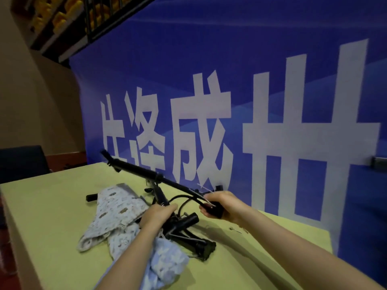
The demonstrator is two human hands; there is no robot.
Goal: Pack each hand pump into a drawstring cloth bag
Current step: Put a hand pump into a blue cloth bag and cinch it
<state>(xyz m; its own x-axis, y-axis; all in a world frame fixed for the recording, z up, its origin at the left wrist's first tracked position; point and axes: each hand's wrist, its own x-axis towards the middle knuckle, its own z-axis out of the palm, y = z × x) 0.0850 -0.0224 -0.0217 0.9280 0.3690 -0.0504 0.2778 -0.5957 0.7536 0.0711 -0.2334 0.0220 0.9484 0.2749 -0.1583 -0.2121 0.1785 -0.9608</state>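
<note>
A long black hand pump (144, 174) slants up off the table, its far end raised at the back left. My right hand (219, 203) grips its near handle end. My left hand (156, 215) rests on a pile of more black pumps (186, 229) at the table's middle, fingers curled over one of them. A patterned whitish cloth bag (114, 208) lies left of the pile with a black pump end sticking out of its far side. Two more cloth bags, one whitish (123, 241) and one light blue (167, 262), lie under my left forearm.
The yellow-green table (52, 227) ends close on the right and at the back. A big blue banner with white characters (230, 101) stands right behind it. A dark chair (21, 162) sits at the far left. Small metal bits (235, 229) lie right of the pile.
</note>
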